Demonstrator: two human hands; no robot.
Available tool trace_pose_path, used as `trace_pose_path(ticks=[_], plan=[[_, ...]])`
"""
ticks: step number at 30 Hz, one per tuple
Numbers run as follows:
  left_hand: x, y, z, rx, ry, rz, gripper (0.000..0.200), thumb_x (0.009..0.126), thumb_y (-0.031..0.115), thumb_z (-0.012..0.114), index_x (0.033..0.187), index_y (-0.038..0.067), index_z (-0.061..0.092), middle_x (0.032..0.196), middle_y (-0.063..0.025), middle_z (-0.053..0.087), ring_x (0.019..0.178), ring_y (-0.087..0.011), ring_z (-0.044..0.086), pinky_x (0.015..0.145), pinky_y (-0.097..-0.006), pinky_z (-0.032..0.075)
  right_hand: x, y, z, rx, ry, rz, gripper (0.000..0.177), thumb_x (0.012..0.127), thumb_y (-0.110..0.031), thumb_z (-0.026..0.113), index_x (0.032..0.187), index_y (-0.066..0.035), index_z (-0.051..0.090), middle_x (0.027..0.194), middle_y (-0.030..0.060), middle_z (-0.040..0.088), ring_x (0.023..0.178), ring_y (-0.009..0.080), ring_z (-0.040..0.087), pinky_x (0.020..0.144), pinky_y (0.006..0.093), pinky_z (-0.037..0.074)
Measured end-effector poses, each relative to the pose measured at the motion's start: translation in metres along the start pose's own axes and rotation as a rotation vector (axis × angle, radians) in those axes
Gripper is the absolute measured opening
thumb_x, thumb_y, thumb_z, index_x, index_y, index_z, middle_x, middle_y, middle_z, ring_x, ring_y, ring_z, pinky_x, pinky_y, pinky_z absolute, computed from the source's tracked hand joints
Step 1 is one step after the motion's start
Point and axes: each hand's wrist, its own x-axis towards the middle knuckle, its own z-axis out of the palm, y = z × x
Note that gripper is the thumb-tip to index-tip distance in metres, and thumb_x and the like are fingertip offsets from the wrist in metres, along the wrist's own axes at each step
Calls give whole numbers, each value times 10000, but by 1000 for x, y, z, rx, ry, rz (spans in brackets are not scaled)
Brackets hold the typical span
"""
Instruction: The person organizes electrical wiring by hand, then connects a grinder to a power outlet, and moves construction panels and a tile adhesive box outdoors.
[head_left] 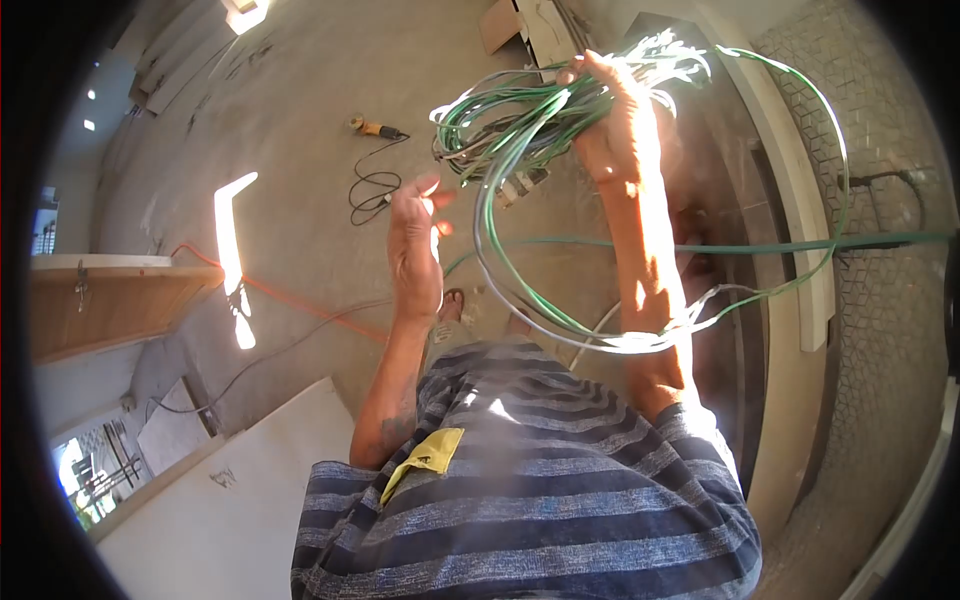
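Note:
A thick bundle of green, white and grey wires [530,125] is looped at the upper middle. My right hand [618,120] is wrapped round it, raised in bright sunlight. Loose loops of the wire hang down from the bundle and pass in front of my right forearm, and one wide loop swings out to the right. My left hand [418,235] is up to the left of the hanging loops, fingers apart and slightly blurred, with nothing in it.
On the floor at the upper left lies a yellow power tool [372,127] with a black cord. An orange cable [310,305] crosses the floor. A wooden panel [120,308] is at the left, a white board [235,500] at the lower left.

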Motion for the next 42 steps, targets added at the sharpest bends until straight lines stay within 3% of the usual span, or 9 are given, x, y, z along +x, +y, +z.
trace_pose_path(ticks=[6,9,11,16,18,22,30,33,42], plan=[[38,-66,-36,-681,-252,-1101,779,920,641,219,1139,-35,538,984,-156,608,881,-280,585,730,-384,463,0,-40,74,11,-218,90,151,885,-153,548,876,-3,546,750,42,533,696,151,558,672,331,469],[45,-114,0,-882,-526,-597,672,896,519,469,1304,-10,395,1258,-236,487,1145,-365,496,898,-451,456,-25,-56,97,122,-285,171,163,886,-160,537,895,1,559,694,30,515,653,144,566,640,339,474],[81,-150,8,-1197,-629,-840,627,905,468,508,1297,-2,371,1248,-245,482,1095,-349,525,933,-463,446,-49,-65,111,120,-257,194,185,875,-167,541,922,11,551,675,22,490,606,139,548,626,329,470],[144,-92,9,-1188,-404,-655,659,902,464,516,1295,-36,346,1227,-265,481,1062,-371,531,942,-492,440,-101,-86,130,-172,-146,325,318,795,-184,594,1000,49,526,683,30,507,533,130,515,568,274,444],[232,-151,-11,-1511,-15,-929,720,904,477,507,1313,-70,277,1189,-289,486,1052,-393,527,925,-508,441,-121,-96,121,-460,36,376,380,759,-189,619,1033,55,522,707,44,545,538,122,521,538,251,434],[276,-132,-46,-597,-81,-795,387,941,270,458,1130,-59,380,1010,-241,570,800,-297,542,745,-437,454,-136,-80,88,-904,159,561,413,722,-65,636,1079,54,464,550,44,514,424,125,502,370,279,362],[309,-139,-76,-730,-286,-576,223,915,138,467,926,-83,495,851,-211,580,727,-252,549,673,-359,485,-139,-36,-51,-1173,99,804,345,726,-103,676,1031,-3,550,663,22,575,569,99,531,512,255,422],[357,-265,-108,-628,-270,-680,227,931,173,481,980,-47,501,930,-180,574,835,-242,549,701,-364,454,-137,-15,-88,-1118,168,797,354,727,-91,709,1033,-4,555,701,22,584,563,86,521,527,238,416],[139,-255,-104,-23,-306,-1047,376,904,386,547,1133,90,512,1147,-60,581,1027,-176,570,763,-356,398,-137,19,-211,-847,346,757,168,730,-110,693,821,-2,601,632,43,582,529,108,525,500,262,404]])
